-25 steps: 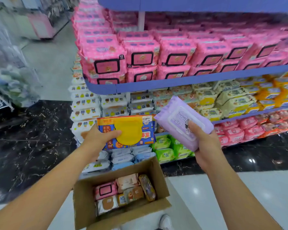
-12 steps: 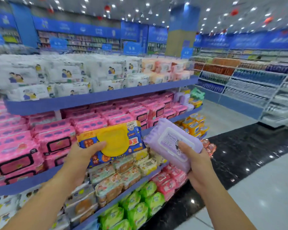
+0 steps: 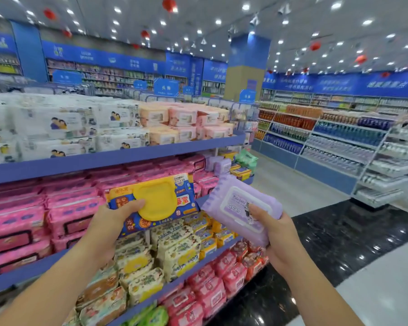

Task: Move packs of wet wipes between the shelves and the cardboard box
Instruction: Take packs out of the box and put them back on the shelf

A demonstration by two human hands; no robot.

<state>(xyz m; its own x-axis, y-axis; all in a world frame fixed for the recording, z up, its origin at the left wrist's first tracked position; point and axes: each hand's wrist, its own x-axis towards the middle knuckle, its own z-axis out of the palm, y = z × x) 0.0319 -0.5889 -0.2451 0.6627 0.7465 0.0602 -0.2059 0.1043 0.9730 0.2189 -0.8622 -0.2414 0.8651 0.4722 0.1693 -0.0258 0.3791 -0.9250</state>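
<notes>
My left hand point(image 3: 108, 227) grips a blue and orange wipes pack with a yellow lid point(image 3: 160, 201), thumb across its front. My right hand point(image 3: 278, 238) holds a purple wipes pack point(image 3: 236, 203) by its lower end, thumb on the white lid. Both packs are held up side by side in front of the blue shelves point(image 3: 118, 158). More purple packs point(image 3: 218, 164) sit at the far end of the middle shelf. The cardboard box is out of view.
The shelves carry white packs point(image 3: 57, 128) on top, pink packs point(image 3: 33, 220) in the middle, and cream, yellow and red packs below. An aisle with a black and white floor point(image 3: 339, 243) runs to the right, with a bottle shelf point(image 3: 327, 142) beyond.
The view has swung up and to the right, from the box and lower shelves to the upper shelves and the aisle. Both hands keep their packs and have risen with it.
</notes>
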